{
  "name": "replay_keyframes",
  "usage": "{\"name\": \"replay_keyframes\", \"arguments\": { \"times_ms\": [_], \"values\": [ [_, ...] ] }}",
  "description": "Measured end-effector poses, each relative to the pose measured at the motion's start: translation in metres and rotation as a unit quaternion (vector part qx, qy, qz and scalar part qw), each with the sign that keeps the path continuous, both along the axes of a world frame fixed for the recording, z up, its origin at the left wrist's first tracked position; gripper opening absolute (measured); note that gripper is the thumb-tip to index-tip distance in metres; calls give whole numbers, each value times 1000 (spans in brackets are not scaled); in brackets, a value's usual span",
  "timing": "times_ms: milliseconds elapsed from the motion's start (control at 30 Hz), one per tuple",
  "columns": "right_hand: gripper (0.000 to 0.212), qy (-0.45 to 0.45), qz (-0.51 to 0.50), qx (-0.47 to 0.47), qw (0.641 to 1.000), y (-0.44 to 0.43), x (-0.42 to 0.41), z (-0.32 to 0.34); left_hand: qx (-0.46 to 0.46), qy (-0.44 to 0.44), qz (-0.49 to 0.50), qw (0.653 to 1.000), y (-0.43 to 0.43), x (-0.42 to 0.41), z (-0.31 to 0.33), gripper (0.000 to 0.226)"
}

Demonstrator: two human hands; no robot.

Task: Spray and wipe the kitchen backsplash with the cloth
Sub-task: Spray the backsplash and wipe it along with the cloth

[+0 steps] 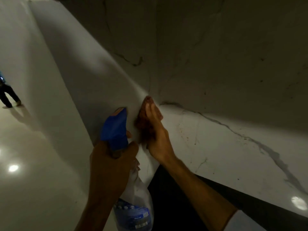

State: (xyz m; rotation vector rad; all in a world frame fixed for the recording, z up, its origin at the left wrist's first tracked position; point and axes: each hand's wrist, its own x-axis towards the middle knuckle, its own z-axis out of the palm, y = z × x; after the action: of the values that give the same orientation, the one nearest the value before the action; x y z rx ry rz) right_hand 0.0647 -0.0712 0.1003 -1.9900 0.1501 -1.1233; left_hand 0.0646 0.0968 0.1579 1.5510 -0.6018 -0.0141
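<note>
1. the right hand (155, 130) lies flat, fingers pointing far, pressing the brown cloth (144, 124) against the marble backsplash (216, 130) at its left edge.
2. just left of it, the left hand (111, 164) is closed round the spray bottle (131, 197), blue nozzle far.
3. unwiped specks lie to the right; nothing blocks the way.

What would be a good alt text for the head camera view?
The right hand presses a brown cloth flat against the marble backsplash near its corner, while the left hand holds a blue-topped spray bottle beside it.
</note>
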Motion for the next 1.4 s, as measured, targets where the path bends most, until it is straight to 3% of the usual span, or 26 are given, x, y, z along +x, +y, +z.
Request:
{"name": "replay_keyframes", "arguments": {
  "times_ms": [133, 267, 433, 567, 767, 900, 1033, 1133, 1267, 1400],
  "values": [
    [64, 32, 32, -15, 999, 24, -17, -24, 13, 10, 9, 1000, 1, -2, -5, 18],
    [66, 17, 25, -41, 999, -3, -6, 12, 21, 29, 18, 999, 1, -3, -2, 17],
    [74, 28, 0, 57, 998, -12, -1, 7, 27, 19, 21, 999, 7, -2, -3, 15],
    [72, 42, 18, 62, 997, 27, -17, -40, 40, 34, 17, 998, 12, -1, -6, 10],
    [65, 31, 51, 7, 998, 26, -17, -15, 45, 35, 21, 998, 15, -1, -4, 16],
    [72, 31, 9, 68, 997, 10, -11, -13, 51, 25, 15, 998, 20, 1, -6, 17],
    [68, 52, 18, 102, 993, 47, -20, -48, 80, 43, 12, 996, 26, 0, -14, 21],
    [64, 63, 24, 55, 996, 78, -32, -63, 85, 56, 13, 995, 30, -3, -19, 27],
    [66, 41, 48, 23, 998, 56, -24, -43, 104, 44, 31, 993, 32, -5, -25, 38],
    [72, 42, 10, 75, 996, 26, -16, -30, 114, 40, 22, 992, 39, -5, -30, 24]
  ]
}}
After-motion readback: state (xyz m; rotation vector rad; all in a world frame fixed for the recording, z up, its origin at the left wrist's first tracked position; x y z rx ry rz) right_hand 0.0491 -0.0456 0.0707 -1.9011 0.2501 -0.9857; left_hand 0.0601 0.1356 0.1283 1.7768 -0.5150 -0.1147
